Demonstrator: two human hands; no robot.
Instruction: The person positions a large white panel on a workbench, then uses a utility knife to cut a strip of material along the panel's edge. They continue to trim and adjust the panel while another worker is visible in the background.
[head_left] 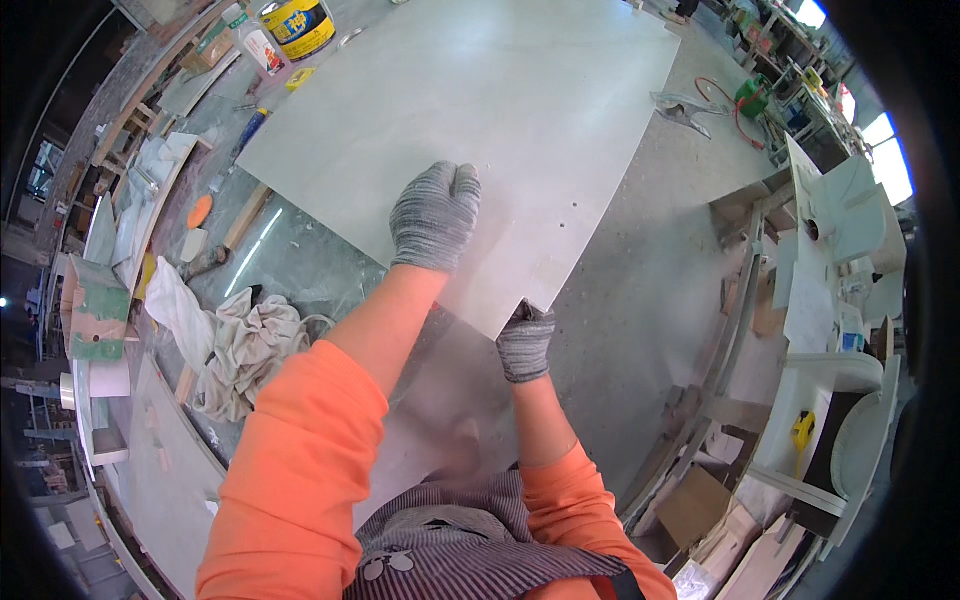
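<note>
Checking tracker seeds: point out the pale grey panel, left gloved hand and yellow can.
Pale grey panel (pixel 500 110), head view: bare upper face.
Left gloved hand (pixel 436 215), head view: middle of the hand.
Yellow can (pixel 300 30), head view: side wall.

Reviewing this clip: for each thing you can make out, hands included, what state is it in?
Pale panel: lying flat, notched at its near corner
Left hand: gloved, closed into a fist over the panel; any contents hidden
Right hand: gloved, at the notched corner, fingers partly hidden
Cloths: crumpled in a heap
Bottle: capped, standing
Yellow can: standing; whether sealed, cannot tell
</note>
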